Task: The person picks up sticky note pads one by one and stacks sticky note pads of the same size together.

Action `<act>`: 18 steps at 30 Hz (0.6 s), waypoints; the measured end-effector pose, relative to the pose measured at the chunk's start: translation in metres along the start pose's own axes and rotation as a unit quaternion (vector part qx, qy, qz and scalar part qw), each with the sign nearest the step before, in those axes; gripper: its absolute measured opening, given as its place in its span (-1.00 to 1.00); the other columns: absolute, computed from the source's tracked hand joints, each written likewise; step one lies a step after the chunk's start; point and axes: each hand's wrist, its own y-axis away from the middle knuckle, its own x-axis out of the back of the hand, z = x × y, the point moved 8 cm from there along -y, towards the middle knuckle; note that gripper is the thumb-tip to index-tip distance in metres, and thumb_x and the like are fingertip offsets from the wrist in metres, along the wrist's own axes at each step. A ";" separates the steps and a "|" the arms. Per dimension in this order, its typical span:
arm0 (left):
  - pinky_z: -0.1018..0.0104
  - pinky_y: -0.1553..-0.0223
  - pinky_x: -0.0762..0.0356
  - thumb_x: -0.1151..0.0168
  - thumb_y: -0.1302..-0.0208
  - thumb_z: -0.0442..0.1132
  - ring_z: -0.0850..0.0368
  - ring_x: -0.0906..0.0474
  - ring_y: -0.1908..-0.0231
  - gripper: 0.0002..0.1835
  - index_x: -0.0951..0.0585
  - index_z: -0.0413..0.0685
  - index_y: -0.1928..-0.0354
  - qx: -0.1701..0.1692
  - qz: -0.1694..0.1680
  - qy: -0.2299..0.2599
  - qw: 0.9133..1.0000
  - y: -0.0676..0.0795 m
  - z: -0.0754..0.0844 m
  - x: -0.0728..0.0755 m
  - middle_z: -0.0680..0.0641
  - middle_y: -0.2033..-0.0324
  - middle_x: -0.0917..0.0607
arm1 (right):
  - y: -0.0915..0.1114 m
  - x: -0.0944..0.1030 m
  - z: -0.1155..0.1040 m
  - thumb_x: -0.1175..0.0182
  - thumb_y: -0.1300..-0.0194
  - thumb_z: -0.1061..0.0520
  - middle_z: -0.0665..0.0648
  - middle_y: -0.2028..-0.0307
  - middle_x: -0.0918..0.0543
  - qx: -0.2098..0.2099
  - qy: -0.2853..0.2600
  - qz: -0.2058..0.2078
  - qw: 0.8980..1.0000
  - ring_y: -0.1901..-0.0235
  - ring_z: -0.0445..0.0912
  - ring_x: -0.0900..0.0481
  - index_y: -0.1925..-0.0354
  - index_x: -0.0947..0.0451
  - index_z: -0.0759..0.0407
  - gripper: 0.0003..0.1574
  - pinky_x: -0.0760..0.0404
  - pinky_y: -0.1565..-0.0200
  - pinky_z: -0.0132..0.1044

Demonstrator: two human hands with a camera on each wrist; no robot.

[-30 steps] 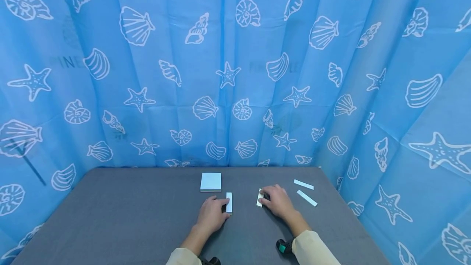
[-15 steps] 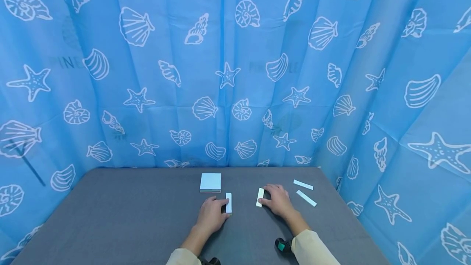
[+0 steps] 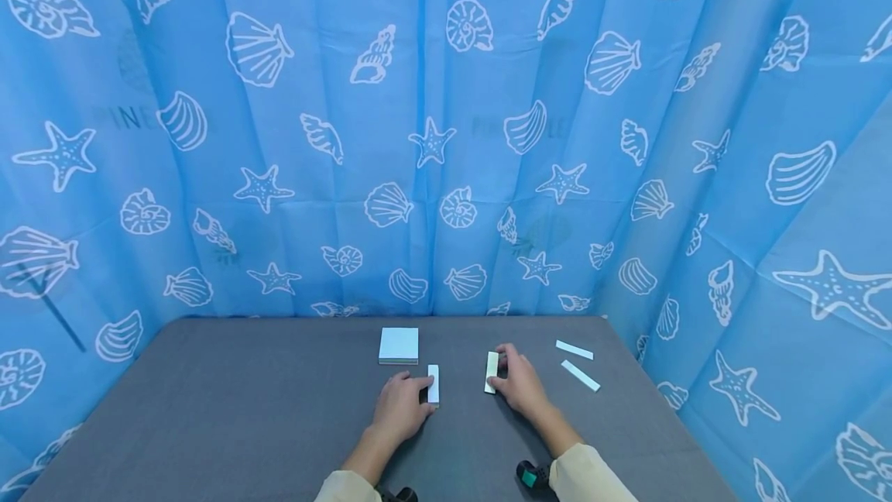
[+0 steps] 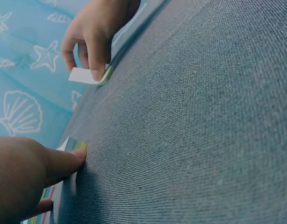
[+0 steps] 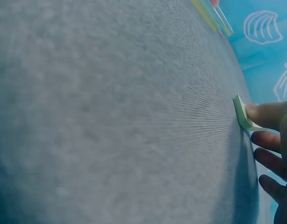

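Note:
My left hand (image 3: pixel 403 407) grips a narrow white-topped pad of sticky notes (image 3: pixel 433 390) lying on the table, the thumb at its near end. A yellowish layer of that pad (image 4: pixel 81 145) shows in the left wrist view. To the right, my right hand (image 3: pixel 524 384) pinches a second narrow sticky note pad (image 3: pixel 492 365), pale on top, with the thumb on its near part. In the right wrist view this pad (image 5: pixel 240 110) has a pale green edge and bends upward under the thumb. Whether only some sheets bend, I cannot tell.
A square stack of notes (image 3: pixel 399 342) with a white top lies behind the left hand. Two loose white strips, one farther back (image 3: pixel 574 349) and one nearer (image 3: pixel 581 376), lie right of the right hand. A blue shell-print curtain (image 3: pixel 432 177) borders the grey table (image 3: pixel 244 409).
My right hand's fingers have shifted back and off the pad's top to its far right side, baring more of the pad. The left hand has stayed where it was.

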 end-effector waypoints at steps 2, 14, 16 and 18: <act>-0.20 -0.10 -0.41 -0.49 -0.07 -0.15 -0.22 -0.45 -0.16 -0.51 -0.67 0.05 -0.11 -0.001 0.001 -0.002 1.000 0.000 0.000 0.000 -0.20 -0.05 -0.63 | 0.002 0.000 -0.003 -0.42 -0.11 0.25 0.04 0.30 -0.59 0.016 0.003 0.006 1.000 0.28 -0.05 -0.52 -0.08 -0.40 0.24 -0.41 -0.52 0.20 -0.03; -0.23 -0.11 -0.40 -0.49 -0.08 -0.16 -0.24 -0.44 -0.17 -0.51 -0.67 0.04 -0.11 0.003 0.004 0.005 1.000 0.001 0.002 0.001 -0.20 -0.06 -0.63 | 0.004 0.008 -0.025 -0.26 -0.27 0.31 -0.05 0.44 -0.59 0.041 -0.064 0.035 0.997 0.51 -0.22 -0.53 -0.06 -0.46 0.21 -0.61 -0.54 0.46 -0.28; -0.23 -0.11 -0.39 -0.49 -0.08 -0.17 -0.24 -0.44 -0.18 -0.51 -0.67 0.04 -0.11 0.003 0.006 0.005 1.000 0.001 0.001 0.001 -0.20 -0.06 -0.62 | 0.003 0.005 -0.029 -0.25 -0.28 0.34 -0.01 0.45 -0.60 0.033 -0.099 0.023 0.994 0.54 -0.20 -0.54 -0.06 -0.45 0.26 -0.61 -0.55 0.50 -0.30; -0.22 -0.11 -0.39 -0.49 -0.07 -0.17 -0.23 -0.43 -0.18 -0.51 -0.67 0.03 -0.11 0.003 0.008 0.003 1.000 0.001 0.001 0.001 -0.20 -0.06 -0.62 | 0.002 0.001 -0.033 -0.23 -0.27 0.37 0.04 0.46 -0.61 0.022 -0.142 0.012 0.990 0.57 -0.16 -0.55 -0.07 -0.44 0.31 -0.60 -0.56 0.54 -0.30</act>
